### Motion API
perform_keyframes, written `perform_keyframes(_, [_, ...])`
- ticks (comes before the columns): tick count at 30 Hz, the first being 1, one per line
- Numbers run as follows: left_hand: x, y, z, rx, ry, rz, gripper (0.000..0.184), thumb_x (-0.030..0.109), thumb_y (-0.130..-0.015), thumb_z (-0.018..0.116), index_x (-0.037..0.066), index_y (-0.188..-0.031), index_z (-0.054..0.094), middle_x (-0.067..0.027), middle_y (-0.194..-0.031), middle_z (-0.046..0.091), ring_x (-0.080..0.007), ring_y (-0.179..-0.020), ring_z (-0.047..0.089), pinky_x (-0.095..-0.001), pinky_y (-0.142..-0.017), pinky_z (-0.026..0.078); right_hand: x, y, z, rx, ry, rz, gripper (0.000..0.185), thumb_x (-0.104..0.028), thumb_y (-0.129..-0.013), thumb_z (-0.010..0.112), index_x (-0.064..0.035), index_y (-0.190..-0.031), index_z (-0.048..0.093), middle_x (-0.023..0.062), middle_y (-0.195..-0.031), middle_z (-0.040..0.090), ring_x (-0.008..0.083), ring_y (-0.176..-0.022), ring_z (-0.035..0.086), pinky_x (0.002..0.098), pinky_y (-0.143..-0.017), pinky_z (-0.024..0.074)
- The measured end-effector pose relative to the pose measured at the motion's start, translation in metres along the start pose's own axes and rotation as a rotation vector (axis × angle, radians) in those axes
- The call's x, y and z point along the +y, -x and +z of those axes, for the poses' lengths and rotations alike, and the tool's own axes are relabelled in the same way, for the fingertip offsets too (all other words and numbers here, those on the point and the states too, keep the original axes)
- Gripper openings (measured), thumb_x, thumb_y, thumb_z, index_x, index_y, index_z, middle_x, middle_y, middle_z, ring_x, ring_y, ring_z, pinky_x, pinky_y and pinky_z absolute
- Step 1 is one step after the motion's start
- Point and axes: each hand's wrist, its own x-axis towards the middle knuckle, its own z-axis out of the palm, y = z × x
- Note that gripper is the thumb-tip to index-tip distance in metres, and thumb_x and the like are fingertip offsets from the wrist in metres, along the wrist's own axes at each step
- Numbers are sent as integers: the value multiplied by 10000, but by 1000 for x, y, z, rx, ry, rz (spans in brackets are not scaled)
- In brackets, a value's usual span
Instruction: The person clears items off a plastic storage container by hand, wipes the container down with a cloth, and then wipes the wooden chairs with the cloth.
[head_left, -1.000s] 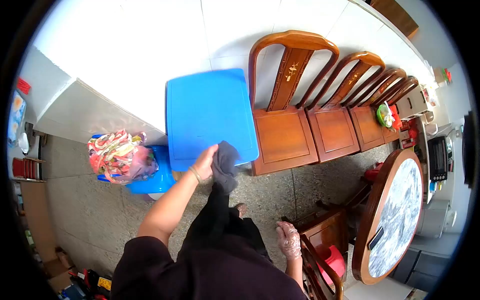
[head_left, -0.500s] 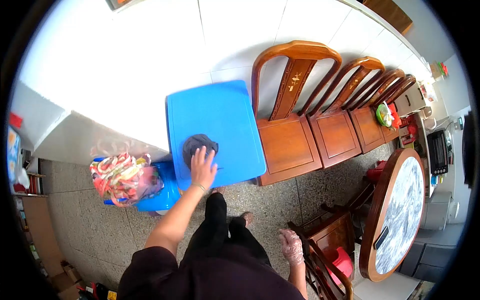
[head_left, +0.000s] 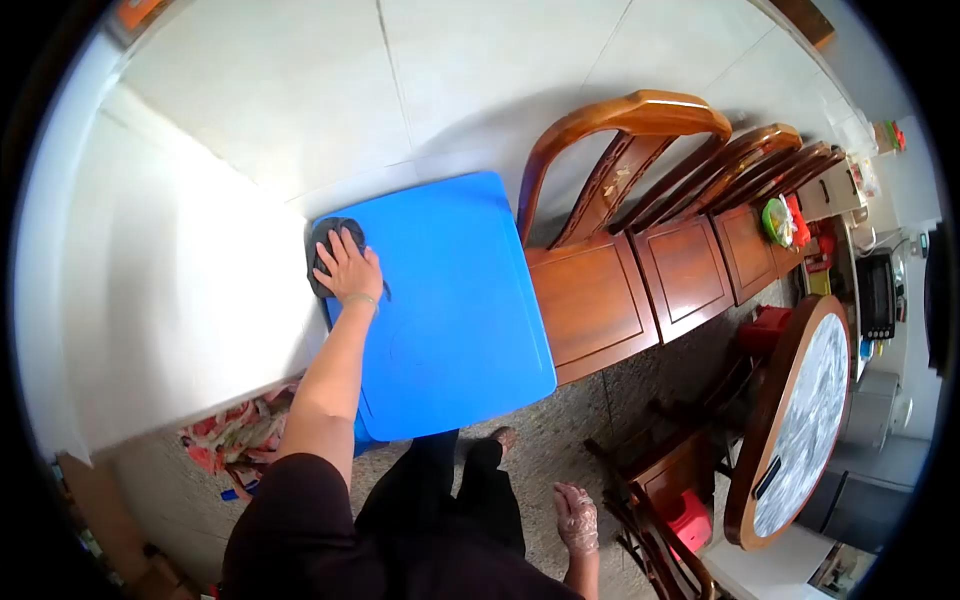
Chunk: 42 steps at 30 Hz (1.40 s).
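Observation:
My left hand (head_left: 345, 267) lies with spread fingers on a dark grey cloth (head_left: 322, 247), pressing it against the left edge of a blue tabletop (head_left: 450, 310). The cloth is bunched beneath my palm and fingers. To the right of my legs hangs my right hand (head_left: 576, 517), in a clear plastic glove, its fingers loosely bent and nothing visible in them. It is nearest to a wooden chair (head_left: 665, 465) at the lower right, without touching it.
Wooden chairs (head_left: 600, 300) line the wall right of the blue top. A round table (head_left: 800, 430) with a marbled top bears a phone (head_left: 768, 478). A green bowl (head_left: 775, 222) rests on a far chair. A patterned bundle (head_left: 235, 435) is low on the left, partly hidden.
My left hand and the cloth have gone from the near side of the blue top to its far left edge. The view has moved closer to the wall. My right hand still hangs low.

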Motion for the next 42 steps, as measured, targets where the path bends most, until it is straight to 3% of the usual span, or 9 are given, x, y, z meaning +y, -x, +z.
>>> perform_keyframes(5, [48, -8, 4, 16, -48, 365, 595, 400, -935, 422, 127, -1453, 317, -73, -1530, 260, -328, -1412, 184, -588, -1098, 149, -17, -3, 24, -5, -64, 24, 158, -58, -839, 612, -28, -989, 655, 188, -974, 650, 366, -926, 614, 408, -811, 497])
perform_keyframes(7, [84, -13, 10, 48, 59, 625, 591, 403, -929, 439, 127, -1442, 338, -65, -1518, 286, -312, -1402, 206, -579, -1103, 149, -24, -6, 24, -4, -64, 49, 145, -55, -831, 621, -32, -971, 651, 186, -971, 648, 369, -908, 615, 420, -794, 500])
perform_keyframes(11, [151, -3, 4, 38, 82, 825, 573, 397, -924, 462, 124, -1420, 374, -64, -1494, 325, -307, -1386, 240, -576, -1096, 174, -28, 6, 15, 45, -38, 97, 145, -50, -838, 625, -39, -979, 654, 184, -969, 651, 371, -909, 618, 419, -790, 503])
perform_keyframes(16, [153, 90, 4, -20, 122, 1205, 585, 411, -894, 499, 113, -1391, 418, -79, -1483, 335, -317, -1381, 243, -579, -1097, 174, -13, 30, 5, 137, -42, 162, 174, -46, -842, 630, -25, -1014, 647, 200, -984, 646, 376, -941, 619, 396, -809, 502])
perform_keyframes(19, [140, 150, 2, -111, 120, 1300, 594, 420, -883, 509, 113, -1385, 430, -81, -1484, 331, -317, -1384, 238, -578, -1098, 172, -1, 45, 4, 123, -83, 178, 170, -46, -839, 631, -26, -1007, 648, 197, -1006, 644, 374, -948, 619, 394, -813, 502])
perform_keyframes(31, [44, 280, -21, -288, 32, 1429, 597, 332, -865, 566, 160, -1411, 398, -41, -1522, 261, -266, -1400, 216, -549, -1114, 165, 58, 128, -2, 215, -144, 153, 141, -32, -845, 619, -18, -980, 654, 188, -993, 648, 352, -953, 620, 390, -835, 497])
perform_keyframes(34, [-4, 289, -23, -256, 3, 1324, 557, 294, -868, 566, 148, -1385, 419, -45, -1514, 274, -271, -1396, 225, -550, -1119, 149, 77, 145, -3, 246, -160, 182, 128, -36, -850, 619, -13, -971, 654, 184, -977, 649, 347, -929, 625, 385, -828, 497])
perform_keyframes(38, [-79, 283, -10, -155, -44, 1006, 488, 267, -854, 589, 165, -1320, 488, -35, -1501, 309, -249, -1404, 228, -542, -1127, 141, 89, 147, -3, 254, -143, 197, 140, -35, -849, 617, -1, -981, 649, 186, -972, 645, 346, -919, 624, 377, -815, 498])
perform_keyframes(42, [-111, 237, -2, -89, -64, 737, 512, 310, -893, 535, 191, -1379, 426, -62, -1523, 269, -287, -1412, 205, -550, -1120, 127, 83, 135, 0, 232, -171, 205, 146, -34, -848, 613, -2, -985, 651, 189, -978, 645, 347, -921, 624, 379, -811, 499])
